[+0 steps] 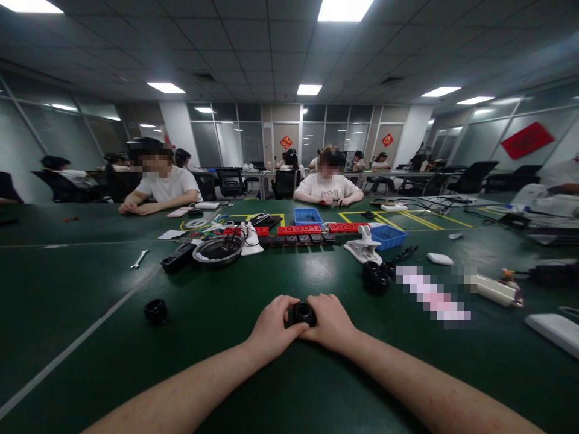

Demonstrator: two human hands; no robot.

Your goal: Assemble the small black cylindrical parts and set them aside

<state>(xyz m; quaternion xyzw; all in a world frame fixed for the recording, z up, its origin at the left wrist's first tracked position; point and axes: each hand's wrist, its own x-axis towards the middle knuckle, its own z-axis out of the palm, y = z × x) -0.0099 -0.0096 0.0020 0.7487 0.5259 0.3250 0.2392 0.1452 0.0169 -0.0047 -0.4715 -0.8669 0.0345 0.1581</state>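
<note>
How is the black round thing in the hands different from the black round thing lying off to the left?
The held black part sits between the left hand and right hand; the loose black part lies alone, untouched, on the green table. The held one is half hidden by fingers; the loose one shows fully. Both are small, black and round.

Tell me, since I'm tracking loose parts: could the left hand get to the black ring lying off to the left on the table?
Probably yes. The black ring lies alone on bare green table, nothing between it and the left hand. But that hand and the right hand hold a small black part.
</note>
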